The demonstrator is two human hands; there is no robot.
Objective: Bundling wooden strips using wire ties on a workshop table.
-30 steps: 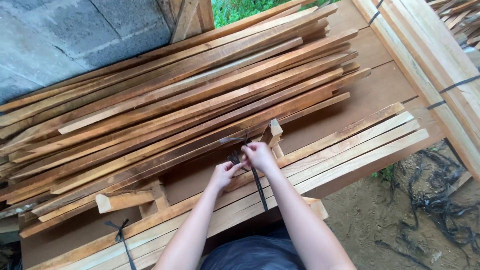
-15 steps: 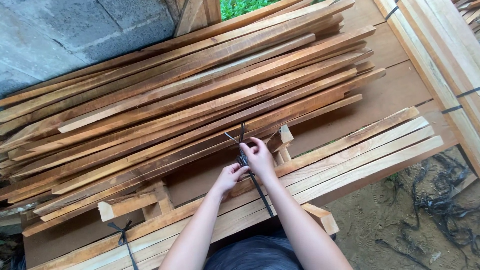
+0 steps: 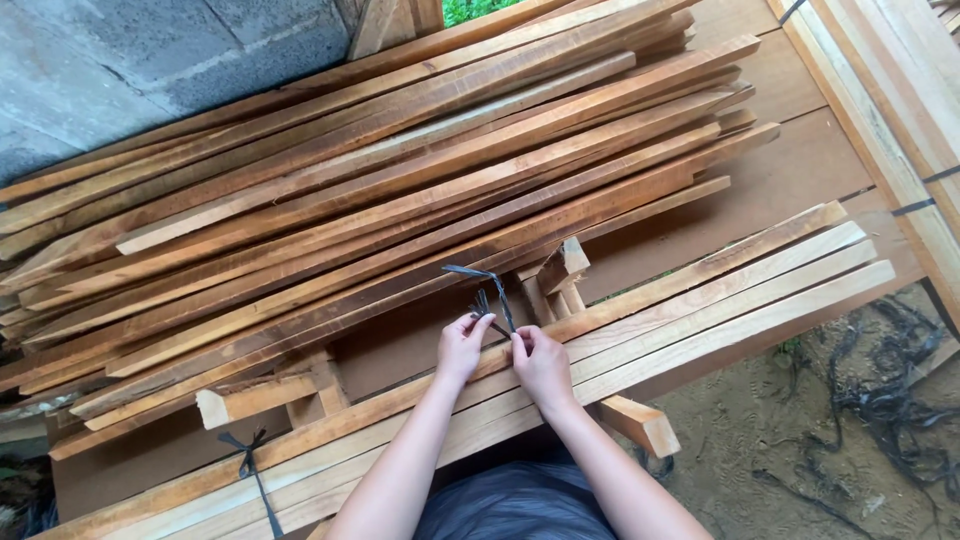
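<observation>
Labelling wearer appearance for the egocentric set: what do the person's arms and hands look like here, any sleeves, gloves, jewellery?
Both forearms are bare from the bottom edge of the frame up to the wrists, no sleeves showing. The left hand and right hand wear no gloves; no watch, bracelet or ring can be made out. Below the arms, dark grey clothing covers the body.

Soft even daylight, faint shadows, sharp focus, no glare.

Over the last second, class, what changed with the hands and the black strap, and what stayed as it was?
The right hand came down off the black strap's upper end to sit beside the left hand, both pinching the strap at the knot. The strap's free end now sticks up, bent over. The bundle of pale slats and the big slat pile stayed put.
</observation>
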